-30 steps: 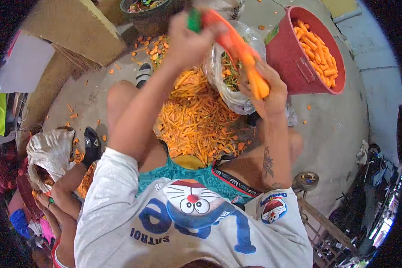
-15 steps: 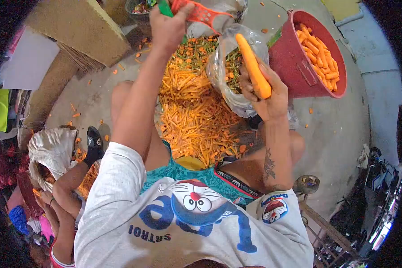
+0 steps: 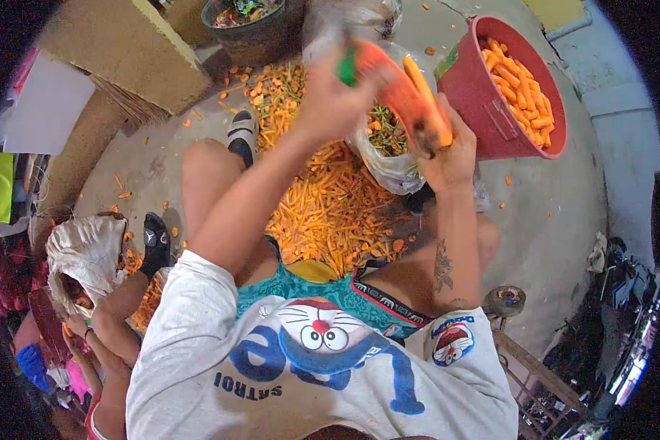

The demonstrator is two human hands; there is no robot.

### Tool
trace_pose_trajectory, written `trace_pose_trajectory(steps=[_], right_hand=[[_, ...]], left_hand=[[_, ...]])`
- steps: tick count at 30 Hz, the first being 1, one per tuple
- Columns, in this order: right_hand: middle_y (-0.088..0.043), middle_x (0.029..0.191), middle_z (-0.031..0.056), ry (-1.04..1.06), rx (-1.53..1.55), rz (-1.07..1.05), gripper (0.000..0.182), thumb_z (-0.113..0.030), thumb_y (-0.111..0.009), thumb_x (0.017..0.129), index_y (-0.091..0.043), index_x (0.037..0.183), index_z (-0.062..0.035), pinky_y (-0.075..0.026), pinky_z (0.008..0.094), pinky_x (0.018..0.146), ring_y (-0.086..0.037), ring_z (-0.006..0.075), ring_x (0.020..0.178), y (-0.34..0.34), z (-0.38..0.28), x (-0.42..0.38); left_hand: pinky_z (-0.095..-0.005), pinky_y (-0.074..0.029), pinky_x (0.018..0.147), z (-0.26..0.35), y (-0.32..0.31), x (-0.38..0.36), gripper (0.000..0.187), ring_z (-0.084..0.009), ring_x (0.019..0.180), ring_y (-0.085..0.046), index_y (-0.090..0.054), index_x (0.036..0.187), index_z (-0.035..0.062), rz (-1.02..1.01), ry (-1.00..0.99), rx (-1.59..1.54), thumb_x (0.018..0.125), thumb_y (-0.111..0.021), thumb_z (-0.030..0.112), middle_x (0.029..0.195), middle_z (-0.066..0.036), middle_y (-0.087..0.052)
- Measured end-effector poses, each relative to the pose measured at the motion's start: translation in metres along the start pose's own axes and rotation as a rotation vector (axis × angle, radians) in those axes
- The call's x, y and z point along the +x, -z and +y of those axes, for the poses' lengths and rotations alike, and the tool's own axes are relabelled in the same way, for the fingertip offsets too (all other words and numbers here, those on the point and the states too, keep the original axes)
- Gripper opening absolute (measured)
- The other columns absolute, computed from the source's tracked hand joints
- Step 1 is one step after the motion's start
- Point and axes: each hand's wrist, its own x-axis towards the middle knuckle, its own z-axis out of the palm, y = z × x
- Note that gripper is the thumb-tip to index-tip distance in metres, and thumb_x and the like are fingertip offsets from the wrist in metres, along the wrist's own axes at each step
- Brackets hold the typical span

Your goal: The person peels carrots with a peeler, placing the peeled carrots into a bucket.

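While my right hand (image 3: 453,161) carries the carrot (image 3: 418,79) out ahead of me, beside the open mouth of the plastic bag (image 3: 392,172), my left hand (image 3: 341,99) is closed round the green-and-red peeler (image 3: 397,92), whose long red body lies alongside the carrot. Motion blurs those left fingers, so I cannot tell exactly where each one sits or whether the blade touches; the right ones are wrapped round the carrot's near end, and its far end sticks out free. To my mind a good stroke here wants a firm right grip low on the carrot, knuckles tucked clear of the edge, and a light, even pressure from the left that follows the taper; pressing hard would gouge, and damp flesh could slip or twist. The carrot looks smooth and bright, a long rounded rod against the tool's broad, stiff strip. Thin, crinkled clear film forms the bag, with green stems and orange bits inside. Below my arms spreads a loose heap of peelings (image 3: 330,202), slender, tangled ribbons mixed with round slices, on hard grey floor (image 3: 521,220). The tilted red bucket (image 3: 473,99), to the right, holds pale-orange, blunt-ended carrots (image 3: 524,95) piled together.
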Motion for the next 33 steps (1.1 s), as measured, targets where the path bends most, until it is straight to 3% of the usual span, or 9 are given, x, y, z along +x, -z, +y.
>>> trace_pose_trajectory(steps=[2, 6, 8, 14, 19, 22, 24, 30, 33], right_hand=[[-0.068, 0.102, 0.0115, 0.004, -0.054, 0.120, 0.035, -0.029, -0.049, 0.104, -0.062, 0.121, -0.0010, -0.045, 0.0227, 0.052, -0.060, 0.0112, 0.080, -0.020, -0.004, -0.009], [-0.067, 0.102, 0.0117, -0.091, -0.063, -0.355, 0.036, -0.029, -0.047, 0.104, -0.061, 0.121, 0.0000, -0.044, 0.0228, 0.047, -0.061, 0.0108, 0.079, 0.025, -0.007, -0.001], [-0.067, 0.099, 0.0109, -0.148, 0.025, -0.491, 0.037, -0.028, -0.048, 0.104, -0.060, 0.124, 0.0003, -0.043, 0.0231, 0.046, -0.060, 0.0108, 0.076, 0.026, -0.008, 0.004], [-0.058, 0.087, 0.0059, 0.014, -0.107, 0.246, 0.042, -0.029, -0.046, 0.104, -0.052, 0.132, 0.0009, -0.038, 0.0206, 0.048, -0.053, 0.0093, 0.070, -0.030, -0.004, -0.016], [-0.059, 0.089, 0.0044, -0.135, -0.082, -0.392, 0.043, -0.030, -0.049, 0.102, -0.053, 0.135, -0.0015, -0.043, 0.0237, 0.055, -0.053, 0.0095, 0.070, 0.018, -0.009, -0.005], [-0.063, 0.092, 0.0047, -0.104, 0.024, -0.307, 0.040, -0.030, -0.052, 0.101, -0.057, 0.129, -0.0026, -0.046, 0.0230, 0.058, -0.059, 0.0103, 0.072, 0.029, -0.006, 0.007], [-0.067, 0.095, 0.0081, -0.009, -0.068, -0.028, 0.038, -0.031, -0.054, 0.100, -0.061, 0.123, -0.0012, -0.047, 0.0231, 0.059, -0.064, 0.0126, 0.075, 0.007, -0.004, 0.002], [-0.069, 0.101, 0.0094, -0.007, -0.224, -0.138, 0.035, -0.028, -0.052, 0.101, -0.062, 0.119, 0.0004, -0.051, 0.0275, 0.063, -0.067, 0.0159, 0.080, 0.016, -0.009, -0.003], [-0.069, 0.106, 0.0102, -0.155, 0.034, -0.536, 0.038, -0.027, -0.051, 0.102, -0.061, 0.122, 0.0026, -0.053, 0.0282, 0.066, -0.067, 0.0163, 0.081, 0.036, -0.010, 0.015]], left_hand=[[-0.0231, -0.051, 0.058, 0.021, -0.013, -0.014, 0.018, -0.0069, 0.065, -0.062, -0.068, 0.096, 0.0064, -0.193, -0.336, -0.117, 0.089, -0.080, 0.019, 0.079, 0.001, -0.068], [-0.0268, -0.054, 0.070, -0.010, 0.028, 0.041, 0.021, -0.0096, 0.077, -0.064, -0.067, 0.099, 0.0047, 0.033, 0.211, -0.234, 0.086, -0.082, 0.012, 0.085, -0.001, -0.069], [-0.0287, -0.053, 0.072, -0.014, 0.031, 0.038, 0.021, -0.0098, 0.077, -0.062, -0.068, 0.097, 0.0037, 0.059, 0.200, -0.205, 0.084, -0.082, 0.013, 0.083, 0.000, -0.068], [-0.0315, -0.053, 0.072, 0.016, -0.004, -0.008, 0.023, -0.0128, 0.076, -0.061, -0.068, 0.097, 0.0020, -0.186, -0.105, -0.129, 0.085, -0.081, 0.018, 0.083, -0.002, -0.069], [-0.0286, -0.054, 0.066, -0.013, 0.037, 0.042, 0.018, -0.0102, 0.072, -0.065, -0.068, 0.096, 0.0041, 0.025, 0.106, -0.192, 0.089, -0.080, 0.016, 0.082, -0.001, -0.071], [-0.0326, -0.052, 0.072, 0.002, 0.010, 0.009, 0.024, -0.0135, 0.076, -0.061, -0.068, 0.097, 0.0020, 0.057, 0.192, -0.164, 0.085, -0.081, 0.018, 0.082, -0.001, -0.069], [-0.0310, -0.052, 0.070, 0.014, -0.014, -0.025, 0.021, -0.0125, 0.074, -0.063, -0.068, 0.095, 0.0023, -0.206, -0.092, -0.171, 0.086, -0.080, 0.016, 0.082, -0.001, -0.070], [-0.0302, -0.053, 0.070, -0.020, 0.033, 0.043, 0.024, -0.0103, 0.075, -0.064, -0.068, 0.098, 0.0032, 0.067, 0.050, -0.090, 0.084, -0.082, 0.016, 0.081, -0.001, -0.070], [-0.0287, -0.052, 0.068, -0.011, 0.018, 0.021, 0.021, -0.0086, 0.072, -0.061, -0.069, 0.094, 0.0035, 0.114, 0.297, -0.239, 0.084, -0.083, 0.015, 0.080, 0.000, -0.068]])
